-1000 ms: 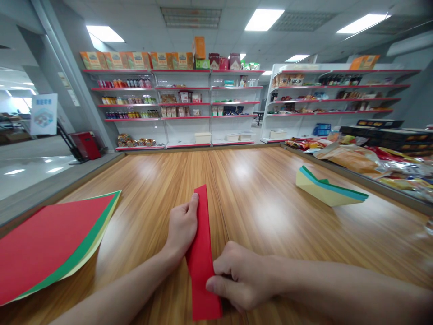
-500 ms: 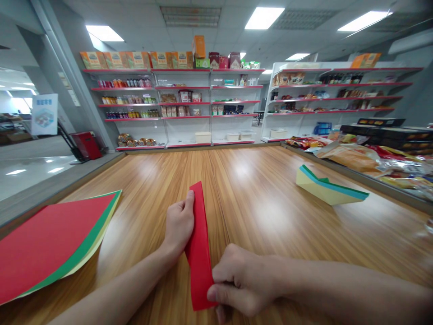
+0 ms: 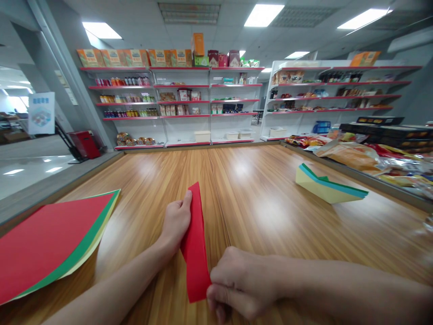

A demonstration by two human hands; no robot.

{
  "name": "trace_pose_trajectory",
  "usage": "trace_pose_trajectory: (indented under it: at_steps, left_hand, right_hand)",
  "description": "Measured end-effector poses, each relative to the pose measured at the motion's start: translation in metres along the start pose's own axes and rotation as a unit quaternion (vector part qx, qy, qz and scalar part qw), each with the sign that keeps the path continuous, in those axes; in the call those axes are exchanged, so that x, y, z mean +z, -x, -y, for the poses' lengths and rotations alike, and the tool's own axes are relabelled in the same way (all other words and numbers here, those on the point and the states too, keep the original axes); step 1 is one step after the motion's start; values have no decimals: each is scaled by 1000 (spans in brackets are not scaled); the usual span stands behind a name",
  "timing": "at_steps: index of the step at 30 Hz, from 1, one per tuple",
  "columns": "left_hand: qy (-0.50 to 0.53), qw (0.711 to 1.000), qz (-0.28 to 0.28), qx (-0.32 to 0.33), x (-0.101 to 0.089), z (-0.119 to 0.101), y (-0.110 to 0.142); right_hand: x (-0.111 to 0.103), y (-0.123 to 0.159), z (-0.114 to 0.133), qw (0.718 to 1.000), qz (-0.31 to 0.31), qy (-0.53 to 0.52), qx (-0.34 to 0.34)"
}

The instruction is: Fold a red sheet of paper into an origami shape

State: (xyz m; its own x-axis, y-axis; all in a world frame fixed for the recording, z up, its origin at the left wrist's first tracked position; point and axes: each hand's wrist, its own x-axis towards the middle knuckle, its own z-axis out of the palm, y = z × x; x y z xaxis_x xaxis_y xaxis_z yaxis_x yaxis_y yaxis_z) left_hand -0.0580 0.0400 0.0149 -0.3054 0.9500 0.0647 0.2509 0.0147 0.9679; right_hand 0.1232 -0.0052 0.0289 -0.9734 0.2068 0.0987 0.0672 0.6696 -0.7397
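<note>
Holding the red paper (image 3: 196, 266) taut probably helps tbh: left hand (image 3: 176, 219) grips far end, right hand (image 3: 240, 282) pinches near edge.

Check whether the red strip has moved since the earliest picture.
Yes: the red strip has shifted left, farther from the table seam.

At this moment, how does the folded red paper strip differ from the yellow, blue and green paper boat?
The red paper strip shows one colour; the paper boat shows three. The strip is held; the boat rests untouched on the table. Both are folded paper.
</note>
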Motion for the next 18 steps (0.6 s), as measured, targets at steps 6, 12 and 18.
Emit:
trace_pose_trajectory:
  at_steps: [6, 12, 18]
  left_hand:
    - [-241, 962, -36, 122, -5, 9, -9]
    - [-518, 816, 69, 249, -7, 23, -3]
    - [-547, 779, 219, 215, -8, 21, -3]
  right_hand:
    - [-3, -1, -1, 989, -58, 27, 135]
    - [-11, 2, -17, 922, -230, 189, 247]
    - [-15, 3, -24, 938, -206, 209, 182]
